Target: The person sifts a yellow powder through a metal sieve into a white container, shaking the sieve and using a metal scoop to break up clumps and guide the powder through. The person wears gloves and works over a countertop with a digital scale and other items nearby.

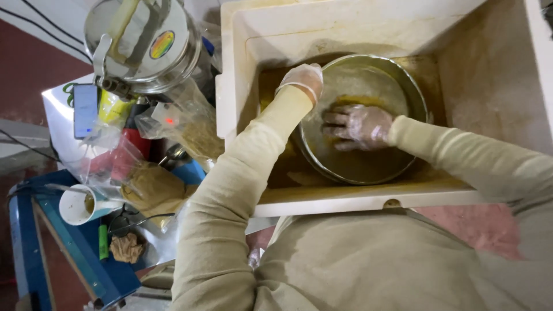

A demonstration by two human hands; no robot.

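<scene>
The left hand (302, 79) clamps the sieve (363, 118) rim; the right hand (360, 125) lies flat, fingers spread, inside it on yellow powder (351, 101). The sieve sits tilted in the tub (242, 69). A slipping glove could probably tip powder out.

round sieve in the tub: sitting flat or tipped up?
Tipped. The round metal sieve leans inside the white tub; left hand grips its rim, right hand presses flat inside.

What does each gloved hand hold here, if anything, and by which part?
The left hand grips the round metal sieve by its upper left rim. The right hand holds nothing; it lies flat, fingers spread, on the powder-dusted mesh inside.
</scene>
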